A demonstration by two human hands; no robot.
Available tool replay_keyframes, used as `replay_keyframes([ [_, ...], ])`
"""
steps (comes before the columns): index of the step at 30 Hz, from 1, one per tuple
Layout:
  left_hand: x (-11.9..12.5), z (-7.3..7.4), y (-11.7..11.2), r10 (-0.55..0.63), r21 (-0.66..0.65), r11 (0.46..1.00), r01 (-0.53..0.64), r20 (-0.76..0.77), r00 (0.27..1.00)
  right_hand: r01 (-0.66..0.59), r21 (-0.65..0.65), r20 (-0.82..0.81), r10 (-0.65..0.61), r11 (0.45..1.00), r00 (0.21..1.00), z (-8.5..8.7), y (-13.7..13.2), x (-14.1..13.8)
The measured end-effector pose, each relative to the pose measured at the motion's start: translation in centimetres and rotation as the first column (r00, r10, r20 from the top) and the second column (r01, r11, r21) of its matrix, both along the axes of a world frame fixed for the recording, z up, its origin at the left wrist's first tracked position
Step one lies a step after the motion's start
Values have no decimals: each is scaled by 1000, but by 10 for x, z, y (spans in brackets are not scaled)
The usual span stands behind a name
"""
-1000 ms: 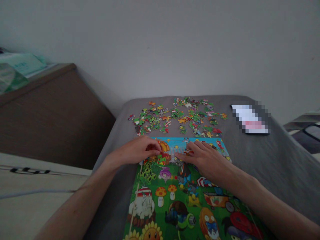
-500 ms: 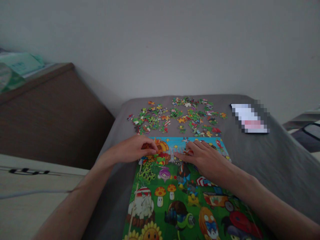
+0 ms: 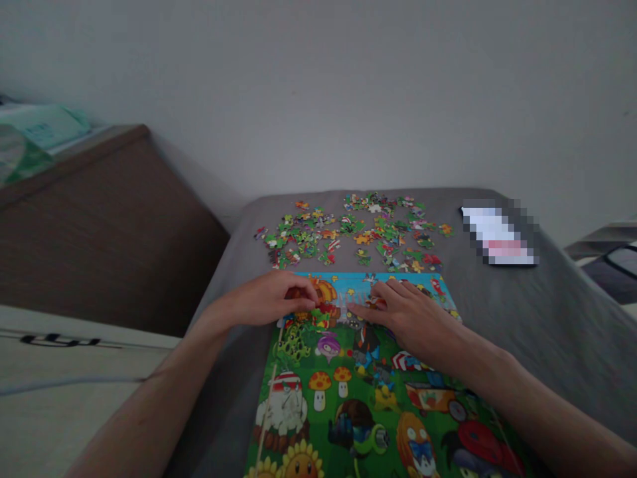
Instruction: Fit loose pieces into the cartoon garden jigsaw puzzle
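A colourful cartoon jigsaw picture lies on a grey cloth-covered surface. My left hand rests on the picture's far left part, its fingers curled and pinched over a small orange and red spot; whether a piece is in them I cannot make out. My right hand lies flat on the far right part, fingers stretched out and pointing left. The fingertips of the two hands are a short gap apart. Several loose puzzle pieces are scattered just beyond the picture.
A blurred-out flat object lies at the far right of the cloth. A brown headboard-like panel stands to the left, with a greenish packet on top. A pale wall rises behind. Striped fabric shows at the right edge.
Both hands stay almost in place on the picture's far edge; the left fingers shift slightly over the same spot. The view has drifted a little.
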State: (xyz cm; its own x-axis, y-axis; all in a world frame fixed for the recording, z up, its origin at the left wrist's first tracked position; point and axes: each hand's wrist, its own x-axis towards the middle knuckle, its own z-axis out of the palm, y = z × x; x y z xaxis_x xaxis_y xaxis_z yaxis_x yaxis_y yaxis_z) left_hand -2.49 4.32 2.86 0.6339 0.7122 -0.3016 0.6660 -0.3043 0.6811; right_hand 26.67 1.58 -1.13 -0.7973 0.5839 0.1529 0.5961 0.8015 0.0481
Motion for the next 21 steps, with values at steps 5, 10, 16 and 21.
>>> replay_keyframes([
  [5,-4,3,0,-35,-70,997,35,3,999,-7,-17,7,7,1000,1000,0,1,0],
  [10,-3,1,-1,-22,-44,999,19,-63,998,-9,-20,0,9,1000,1000,-1,1,1],
  [16,-4,1,-2,3,26,1000,0,-134,991,-9,-11,-21,9,1000,1000,-1,0,1],
  [21,-2,3,-3,24,52,998,-16,-153,988,-6,-25,-17,5,1000,1000,-2,0,2],
])
